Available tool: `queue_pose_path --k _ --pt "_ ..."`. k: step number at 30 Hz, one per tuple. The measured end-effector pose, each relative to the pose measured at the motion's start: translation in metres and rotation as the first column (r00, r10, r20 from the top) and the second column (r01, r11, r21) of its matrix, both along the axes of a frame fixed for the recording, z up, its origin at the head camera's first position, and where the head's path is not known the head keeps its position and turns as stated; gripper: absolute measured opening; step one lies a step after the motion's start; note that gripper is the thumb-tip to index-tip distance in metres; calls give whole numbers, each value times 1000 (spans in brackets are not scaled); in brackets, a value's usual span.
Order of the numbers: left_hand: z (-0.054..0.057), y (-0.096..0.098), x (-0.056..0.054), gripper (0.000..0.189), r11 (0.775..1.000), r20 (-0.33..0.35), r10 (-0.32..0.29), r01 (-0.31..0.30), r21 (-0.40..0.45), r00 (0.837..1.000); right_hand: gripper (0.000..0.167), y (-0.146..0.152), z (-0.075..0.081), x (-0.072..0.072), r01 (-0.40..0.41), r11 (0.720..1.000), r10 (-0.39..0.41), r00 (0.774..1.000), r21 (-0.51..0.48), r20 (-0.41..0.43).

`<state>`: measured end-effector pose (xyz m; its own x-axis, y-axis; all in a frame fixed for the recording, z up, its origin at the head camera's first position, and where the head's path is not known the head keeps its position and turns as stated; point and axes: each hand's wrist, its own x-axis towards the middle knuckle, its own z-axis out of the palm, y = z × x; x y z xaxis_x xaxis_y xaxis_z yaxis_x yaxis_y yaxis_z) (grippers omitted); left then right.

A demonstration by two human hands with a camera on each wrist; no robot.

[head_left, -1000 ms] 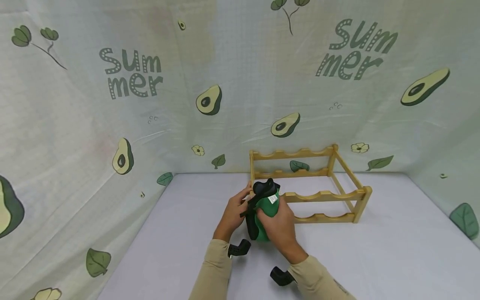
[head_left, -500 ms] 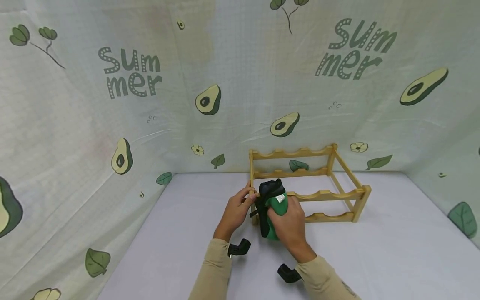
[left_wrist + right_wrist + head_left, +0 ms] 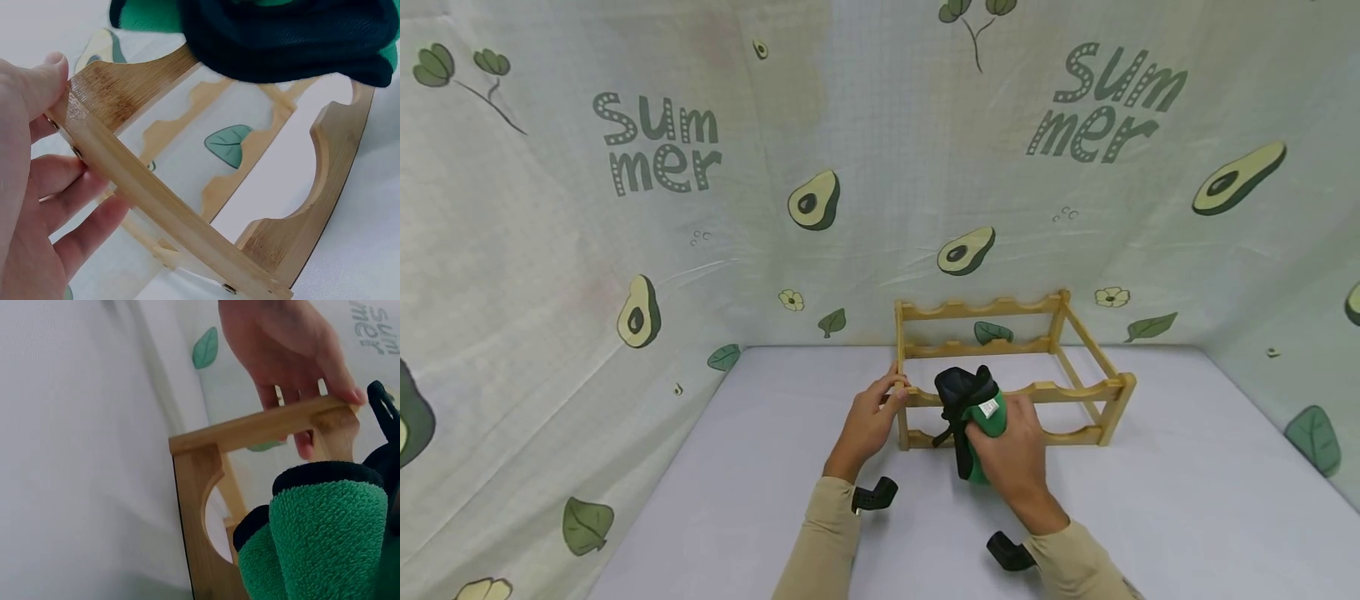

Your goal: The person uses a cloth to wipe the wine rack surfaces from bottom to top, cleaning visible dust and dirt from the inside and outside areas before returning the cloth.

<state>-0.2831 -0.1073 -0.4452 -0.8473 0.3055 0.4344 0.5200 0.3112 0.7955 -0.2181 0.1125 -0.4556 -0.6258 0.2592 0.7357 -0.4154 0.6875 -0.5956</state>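
A green and black terry towel [image 3: 989, 423], folded into a bundle with a white label, is gripped by my right hand [image 3: 1021, 454] in front of the wooden rack [image 3: 1075, 392]. In the right wrist view the towel's green folds [image 3: 328, 534] fill the lower right, and the right hand itself is hidden. My left hand [image 3: 867, 423] holds the rack's left end. The left wrist view has the thumb at the top corner and the fingers [image 3: 94, 234] behind the side post [image 3: 169, 194]. Whether the towel touches the front rail cannot be told.
The rack has scalloped rails at two levels, front and back, and stands on a white tabletop [image 3: 737, 500]. Behind it hangs a printed cloth backdrop [image 3: 880, 167] with avocados and leaves. Black wrist devices [image 3: 877, 494] stick out from both forearms.
My right hand has moved to the right along the front of the rack with the towel, uncovering the rack's front left corner. The left hand stays at the left end.
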Motion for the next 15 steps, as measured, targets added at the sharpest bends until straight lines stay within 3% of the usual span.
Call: queue_pose_path --k 6,15 --pt "0 1 0 22 1000 24 6 -6 9 1000 29 22 0 3 28 1000 -28 1000 12 -2" --pt "-4 2 -4 26 999 14 23 -23 -26 1000 27 67 4 9 139 990 -139 990 24 7"
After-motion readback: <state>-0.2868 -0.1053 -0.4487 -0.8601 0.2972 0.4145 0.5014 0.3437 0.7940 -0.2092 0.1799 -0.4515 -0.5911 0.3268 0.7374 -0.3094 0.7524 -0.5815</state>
